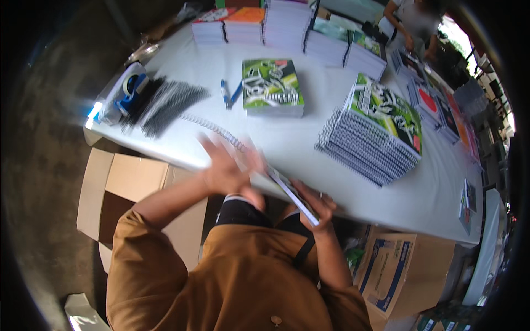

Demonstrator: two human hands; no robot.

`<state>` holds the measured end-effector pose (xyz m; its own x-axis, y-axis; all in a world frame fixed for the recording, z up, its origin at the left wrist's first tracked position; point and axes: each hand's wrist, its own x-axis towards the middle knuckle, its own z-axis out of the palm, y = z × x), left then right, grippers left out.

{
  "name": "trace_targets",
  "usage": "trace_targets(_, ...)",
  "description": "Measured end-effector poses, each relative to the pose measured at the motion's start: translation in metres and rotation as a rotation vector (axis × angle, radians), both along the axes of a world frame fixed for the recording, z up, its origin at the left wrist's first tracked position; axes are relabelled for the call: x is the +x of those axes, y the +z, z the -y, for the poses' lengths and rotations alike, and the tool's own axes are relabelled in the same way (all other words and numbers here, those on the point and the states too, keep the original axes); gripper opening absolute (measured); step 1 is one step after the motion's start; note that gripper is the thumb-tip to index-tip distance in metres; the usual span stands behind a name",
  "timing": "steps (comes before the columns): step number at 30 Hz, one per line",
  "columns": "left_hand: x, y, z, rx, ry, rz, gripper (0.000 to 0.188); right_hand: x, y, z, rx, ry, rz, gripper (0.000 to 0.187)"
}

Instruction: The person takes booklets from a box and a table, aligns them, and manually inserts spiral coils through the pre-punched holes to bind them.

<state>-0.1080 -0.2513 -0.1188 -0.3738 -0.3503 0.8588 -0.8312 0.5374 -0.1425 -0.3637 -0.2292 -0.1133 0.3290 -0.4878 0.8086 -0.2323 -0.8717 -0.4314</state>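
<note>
My right hand point(319, 207) grips a thin book point(292, 196) at the table's near edge, its pale page edge turned up. My left hand point(227, 170) is smeared by motion beside the book's far end, fingers spread apart. A loose spiral binding coil point(212, 128) stretches from the table toward that hand and the book; blur hides whether it joins the book. Farther left lies a heap of dark binding coils point(168, 105). Ahead stands a stack of green-covered books point(271, 85). To the right is a tall stack of spiral-bound green books point(381, 124).
A blue tape dispenser point(131, 91) sits at the table's left corner, and blue pens point(231, 95) lie near the middle. Book stacks point(287, 25) line the far side. Cardboard boxes point(138, 179) stand below. Another person point(408, 27) is at the far right.
</note>
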Motion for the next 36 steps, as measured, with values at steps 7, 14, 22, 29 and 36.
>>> trace_targets(7, -0.026, -0.018, -0.039, 0.055, -0.315, 0.505, 0.097, -0.002, -0.006, 0.003, 0.027, -0.012, 0.028, 0.031)
trace_targets(14, -0.049, -0.03, -0.028, 0.232, -0.239, -0.047, 0.106, 0.004, -0.008, 0.0, 0.025, 0.012, 0.042, 0.033)
trace_targets(22, -0.057, 0.024, -0.006, -0.013, -0.241, -0.013, 0.102, 0.012, -0.004, -0.003, 0.065, 0.049, 0.07, 0.037)
trace_targets(29, -0.058, -0.006, -0.001, 0.194, -0.527, -0.576, 0.101, 0.02, -0.006, -0.006, 0.137, 0.043, 0.091, 0.036)
trace_targets(36, -0.061, 0.006, -0.026, -0.006, -0.132, 0.373, 0.088, 0.017, -0.005, -0.004, 0.187, 0.082, 0.136, 0.041)
